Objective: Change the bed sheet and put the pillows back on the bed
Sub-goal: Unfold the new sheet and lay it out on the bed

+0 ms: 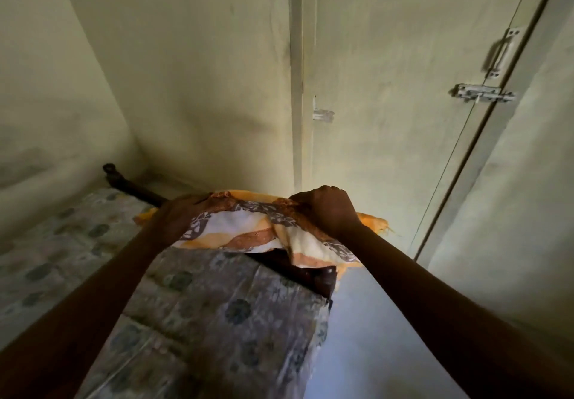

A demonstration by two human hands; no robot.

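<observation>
Bed sheet [248,234] (orange, white and brown, grey leaf bands) is held bunched in the air over the far corner of the mattress [217,311], between both hands. Right hand [326,209] is closed in a fist, clamped on a gathered fold at the sheet's upper edge. Left hand [180,215] is seen from the back, fingers curled over the sheet's upper edge. Its wrist side is partly covered by cloth, so the grip is only partly seen. Both forearms are stretched forward with the hands near each other. Sheet is slack between them and hangs down below the right wrist. An orange end of the sheet sticks out past the right hand, toward the door [388,88].

Mattress is uncovered, with a faded grey-blue floral print, and is carried on a dark wooden bed frame [130,186]. Frame rail runs along the far edge, and a corner post is seen just under the hanging cloth. Bed is set into the wall [186,72] corner at left. A slide bolt [481,94] is mounted across the door seam, with a metal handle [500,54] above it. Grey floor [372,321] is seen right of the bed.
</observation>
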